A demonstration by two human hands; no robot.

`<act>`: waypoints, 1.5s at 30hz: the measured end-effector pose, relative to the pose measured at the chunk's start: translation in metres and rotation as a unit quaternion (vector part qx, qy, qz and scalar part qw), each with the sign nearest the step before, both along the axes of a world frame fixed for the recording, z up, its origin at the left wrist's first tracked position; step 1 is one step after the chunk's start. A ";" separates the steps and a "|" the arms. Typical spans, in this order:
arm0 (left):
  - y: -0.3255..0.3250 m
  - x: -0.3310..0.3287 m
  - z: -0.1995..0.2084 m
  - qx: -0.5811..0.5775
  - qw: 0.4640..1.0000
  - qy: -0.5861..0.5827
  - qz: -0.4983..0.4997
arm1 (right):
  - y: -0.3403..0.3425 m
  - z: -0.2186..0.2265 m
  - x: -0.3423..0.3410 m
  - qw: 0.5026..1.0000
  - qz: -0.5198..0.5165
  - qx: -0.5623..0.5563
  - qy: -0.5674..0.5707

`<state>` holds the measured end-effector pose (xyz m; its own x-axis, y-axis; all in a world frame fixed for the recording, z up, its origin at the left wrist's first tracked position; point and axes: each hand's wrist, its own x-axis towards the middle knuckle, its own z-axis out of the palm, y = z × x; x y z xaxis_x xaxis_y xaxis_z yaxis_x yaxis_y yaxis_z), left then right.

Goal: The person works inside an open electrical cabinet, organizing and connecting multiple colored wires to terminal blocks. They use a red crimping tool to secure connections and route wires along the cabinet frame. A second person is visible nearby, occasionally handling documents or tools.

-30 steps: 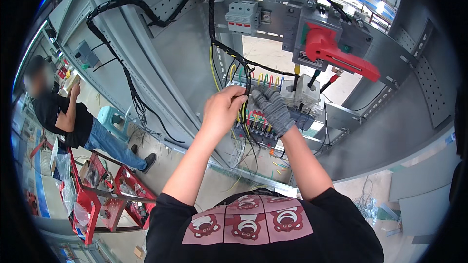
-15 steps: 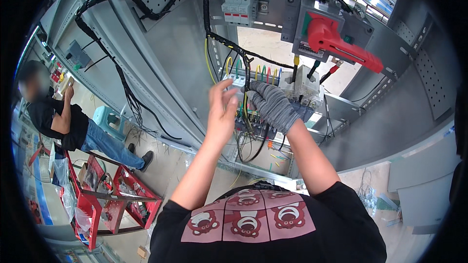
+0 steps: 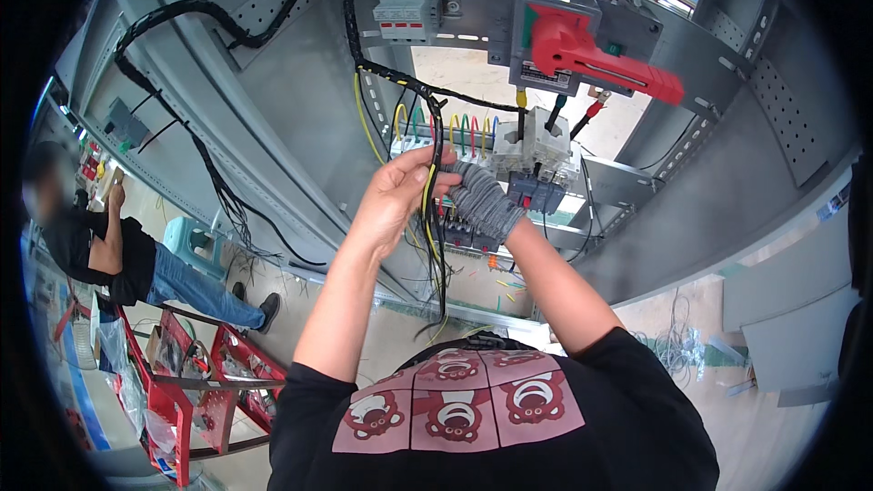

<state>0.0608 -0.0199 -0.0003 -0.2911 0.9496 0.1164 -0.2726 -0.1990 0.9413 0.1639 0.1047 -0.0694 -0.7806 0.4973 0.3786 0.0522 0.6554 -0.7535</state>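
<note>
A black-wrapped wire bundle (image 3: 437, 127) hangs down in front of a row of small terminals, its loose black and yellow-green tails dangling below my hands. My bare left hand (image 3: 389, 200) pinches this bundle between thumb and fingers. From the other side my right hand (image 3: 480, 204), in a grey knit glove, closes on the same bundle; its fingertips are partly hidden by the left fingers. Thin coloured wires (image 3: 471, 127) loop into the terminals behind. Just right of the glove stand a pale plastic-covered block (image 3: 546, 144) and a dark breaker (image 3: 536, 191).
Above is a switch with a red rotary handle (image 3: 600, 55), and a white fuse holder (image 3: 406, 14) on the crossrail. Grey cabinet panels (image 3: 727, 164) flank the work. To the left are a person (image 3: 118, 245), a light-blue stool (image 3: 195, 245) and a red parts cart (image 3: 195, 400).
My left hand has come in from open fingers to grip the bundle. The bundle's loose tails now hang straighter, lower and nearer me. The whole view has shifted slightly.
</note>
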 end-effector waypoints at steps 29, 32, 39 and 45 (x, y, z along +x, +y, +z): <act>0.001 0.020 -0.043 0.036 0.976 0.144 0.162 | -0.015 0.031 0.045 0.989 -0.076 0.103 -0.076; 0.003 0.020 -0.030 -0.018 0.998 0.018 0.050 | -0.013 0.004 0.033 0.993 -0.010 -0.116 0.022; -0.004 -0.005 -0.003 -0.026 0.924 0.379 0.054 | -0.006 0.009 0.020 0.995 -0.067 0.013 0.073; -0.016 0.025 0.004 -0.145 0.643 0.708 0.253 | -0.016 0.047 0.010 0.970 0.028 -0.239 -0.034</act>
